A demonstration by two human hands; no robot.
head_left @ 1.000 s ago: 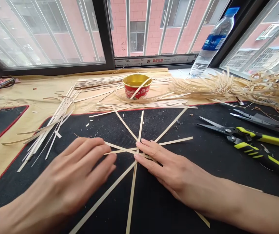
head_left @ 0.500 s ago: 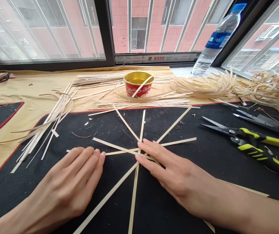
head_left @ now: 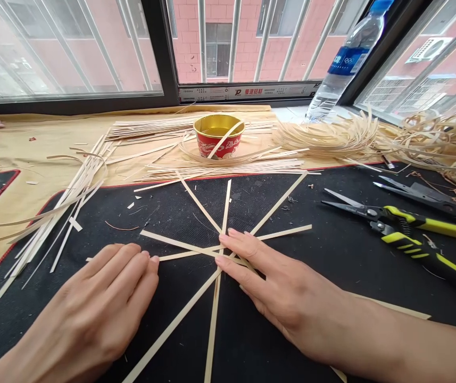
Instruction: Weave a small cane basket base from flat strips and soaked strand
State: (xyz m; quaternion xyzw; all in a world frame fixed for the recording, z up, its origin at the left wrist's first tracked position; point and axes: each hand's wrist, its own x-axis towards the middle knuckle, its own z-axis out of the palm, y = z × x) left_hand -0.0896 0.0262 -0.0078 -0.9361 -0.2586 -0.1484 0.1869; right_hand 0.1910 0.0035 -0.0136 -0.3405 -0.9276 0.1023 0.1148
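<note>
Several thin, pale flat strips, apparently bamboo or wood, cross in a star (head_left: 196, 295) on a black mat (head_left: 164, 340). My right hand (head_left: 279, 282) lies over the crossing with its fingers stretched out, the fingertips pressing the strips down; its thumb is mostly hidden. My left hand (head_left: 112, 298) is closed, fingers together, around the left part of one near-level strip (head_left: 188, 255). That strip's tip pokes out left of the knuckles, and its other end passes the crossing to the right. The left thumb is hidden under the hand.
Yellow-black shears (head_left: 395, 221) and a second cutting tool (head_left: 423, 194) lie at right. A red-gold bowl (head_left: 220, 143), straight strip bundles (head_left: 60, 213), coiled strips (head_left: 331, 133) and a tilted water bottle (head_left: 343, 64) stand or lie toward the window.
The whole scene has slid slightly left in view, as the camera shifted. Both hands keep their places on the strips, with no clear movement of the star.
</note>
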